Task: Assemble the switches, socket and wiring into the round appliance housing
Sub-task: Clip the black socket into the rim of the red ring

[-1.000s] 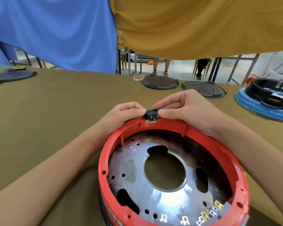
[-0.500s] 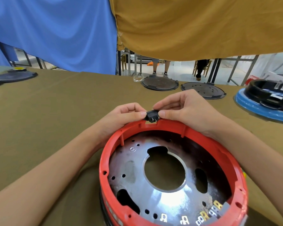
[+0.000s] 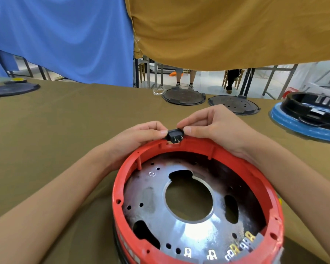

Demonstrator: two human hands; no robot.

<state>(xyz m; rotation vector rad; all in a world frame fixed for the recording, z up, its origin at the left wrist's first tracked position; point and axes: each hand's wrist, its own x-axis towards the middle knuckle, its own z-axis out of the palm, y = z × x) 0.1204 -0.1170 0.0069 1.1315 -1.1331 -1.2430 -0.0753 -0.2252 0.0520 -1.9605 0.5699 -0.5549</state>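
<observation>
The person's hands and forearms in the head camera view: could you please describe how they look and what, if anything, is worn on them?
Both the left hand and the right hand are bare, with no gloves, rings, watch or bracelets visible. Both forearms are uncovered as far as the frame edges; no sleeve shows. The fingernails are short and unpainted. No markings or tattoos can be seen.

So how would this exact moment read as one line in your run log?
step: seat socket | left hand: pinches black socket | right hand: pinches socket | place: notch in far rim of red housing | seated: not fully

Assembly workshop — cloth-covered bench (image 3: 65,119), spare lids (image 3: 183,96), hung fabric dividers (image 3: 227,31).
</observation>
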